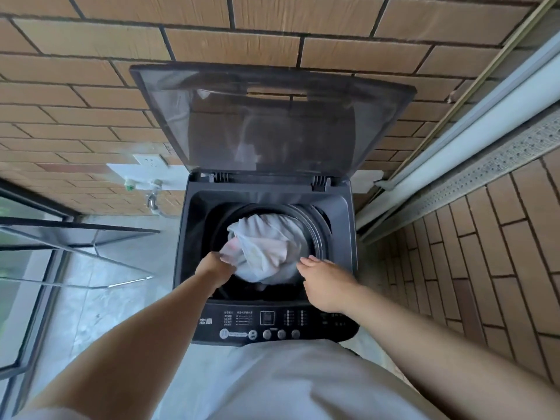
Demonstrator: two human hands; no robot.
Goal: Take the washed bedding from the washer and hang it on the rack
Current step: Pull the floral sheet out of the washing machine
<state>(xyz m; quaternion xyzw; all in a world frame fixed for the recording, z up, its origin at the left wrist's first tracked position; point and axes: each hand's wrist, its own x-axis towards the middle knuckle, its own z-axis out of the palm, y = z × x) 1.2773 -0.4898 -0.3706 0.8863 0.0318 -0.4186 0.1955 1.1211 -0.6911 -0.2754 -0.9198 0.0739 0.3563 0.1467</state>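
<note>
Fingers of my left hand [216, 269] curl into the left edge of the bedding [266, 250], which is bunched in the washer [194, 234] drum just ahead of both hands. My right hand [324, 281] lies with its fingers loose and together at the bundle's right edge; touching or not, I cannot tell. With the left holding, the lift likely runs up and toward me.

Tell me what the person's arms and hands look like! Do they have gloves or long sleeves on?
No gloves and no long sleeves! Both forearms are bare all the way down to the left hand and the right hand. I can't see a watch, bracelet or ring. The person wears a pale, light-coloured top, and no sleeve reaches the forearms.
</note>
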